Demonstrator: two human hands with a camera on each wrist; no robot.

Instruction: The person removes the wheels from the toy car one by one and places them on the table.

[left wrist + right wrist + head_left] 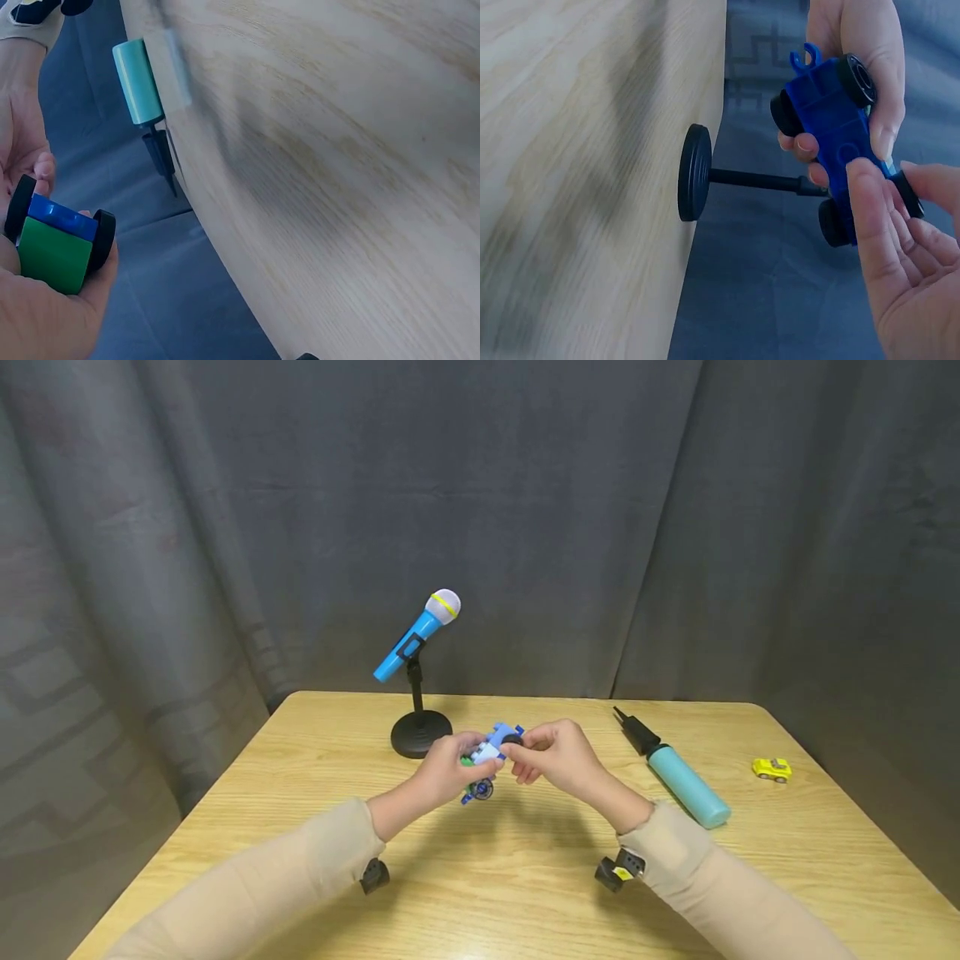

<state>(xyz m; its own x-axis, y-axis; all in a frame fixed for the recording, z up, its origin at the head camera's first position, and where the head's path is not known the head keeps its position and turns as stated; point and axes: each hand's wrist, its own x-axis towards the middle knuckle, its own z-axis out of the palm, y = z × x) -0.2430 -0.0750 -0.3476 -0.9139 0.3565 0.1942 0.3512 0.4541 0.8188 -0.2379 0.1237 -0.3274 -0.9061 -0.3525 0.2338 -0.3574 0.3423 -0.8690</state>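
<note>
A small blue brick-built toy car (491,750) with black wheels is held above the middle of the table between both hands. My left hand (459,768) grips its left end, fingers curled round the body. My right hand (534,753) pinches the right end by a wheel. The left wrist view shows the car's (56,244) green and blue blocks resting against the left palm (45,319). In the right wrist view the car's blue underside (832,127) faces the camera, with the left hand (859,41) above it and the right fingers (870,199) on its lower end.
A blue toy microphone (418,633) sits on a black stand (421,732) just behind the hands. To the right lie a teal hand pump (678,777) and a small yellow toy car (772,769). The wooden table (495,885) stands before a grey curtain.
</note>
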